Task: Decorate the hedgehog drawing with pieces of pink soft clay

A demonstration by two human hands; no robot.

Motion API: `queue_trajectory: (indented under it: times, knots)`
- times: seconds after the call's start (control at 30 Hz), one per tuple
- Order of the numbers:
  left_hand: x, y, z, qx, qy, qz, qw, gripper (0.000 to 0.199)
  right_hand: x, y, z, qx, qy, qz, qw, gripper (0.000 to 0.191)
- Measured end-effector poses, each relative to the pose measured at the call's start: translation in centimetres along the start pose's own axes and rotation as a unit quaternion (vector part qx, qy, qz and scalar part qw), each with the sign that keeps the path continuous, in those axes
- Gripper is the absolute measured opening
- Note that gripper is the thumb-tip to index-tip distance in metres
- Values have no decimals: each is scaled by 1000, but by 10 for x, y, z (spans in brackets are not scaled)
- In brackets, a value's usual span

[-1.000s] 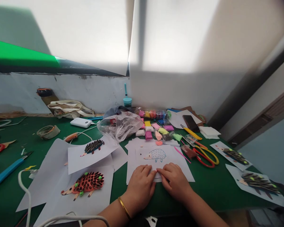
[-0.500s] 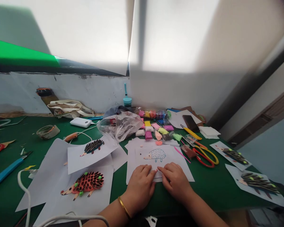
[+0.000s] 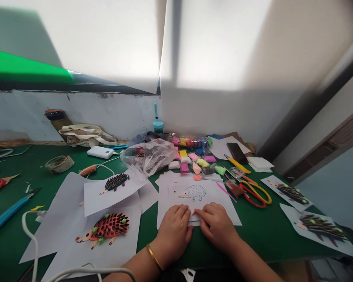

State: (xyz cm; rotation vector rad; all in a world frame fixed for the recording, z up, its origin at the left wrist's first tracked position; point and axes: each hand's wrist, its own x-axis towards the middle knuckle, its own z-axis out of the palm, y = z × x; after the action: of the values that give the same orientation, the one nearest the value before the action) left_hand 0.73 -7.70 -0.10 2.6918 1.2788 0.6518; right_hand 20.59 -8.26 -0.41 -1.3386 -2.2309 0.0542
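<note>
My left hand (image 3: 175, 225) lies with its fingers together and flat on the white paper, a gold bangle (image 3: 154, 257) at the wrist. Facing it, my right hand (image 3: 217, 224) has its index finger stretched out, with the tip at a tiny pink bit of clay (image 3: 193, 212) on the paper. The other right fingers are bent. Above both hands is a hedgehog drawing (image 3: 195, 192) in blue outline, its face filled in with pale clay. A small dark dot (image 3: 174, 191) and a peach blob (image 3: 197, 178) lie farther up.
Colourful clay packets (image 3: 184, 167) and a plastic bag (image 3: 150, 154) lie behind the paper. To the right are scissors (image 3: 257, 196), a yellow cutter (image 3: 238, 165) and a phone (image 3: 237, 152). A finished red hedgehog (image 3: 110, 228) is at left, near a white cable (image 3: 29, 231).
My right index fingertip has shifted slightly left and toward me, along with the pink bit of clay. My left hand is almost unmoved.
</note>
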Motion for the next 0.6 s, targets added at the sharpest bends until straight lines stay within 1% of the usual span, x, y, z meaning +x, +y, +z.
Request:
queue_trajectory:
  times: [0.1,0.3,0.47,0.6]
  knots:
    - [0,0,0,0,-2,-4,1000,39,-1,1,0,8,8,9,1000,29]
    - [0,0,-1,-5,-11,-5,1000,44,1,-2,0,-11,-9,4,1000,29]
    - [2,2,-6,-9,-14,-4,1000,42,0,-2,-1,-13,9,7,1000,27]
    - [1,3,-7,-7,-19,-3,1000,43,0,-1,-2,-12,14,8,1000,31]
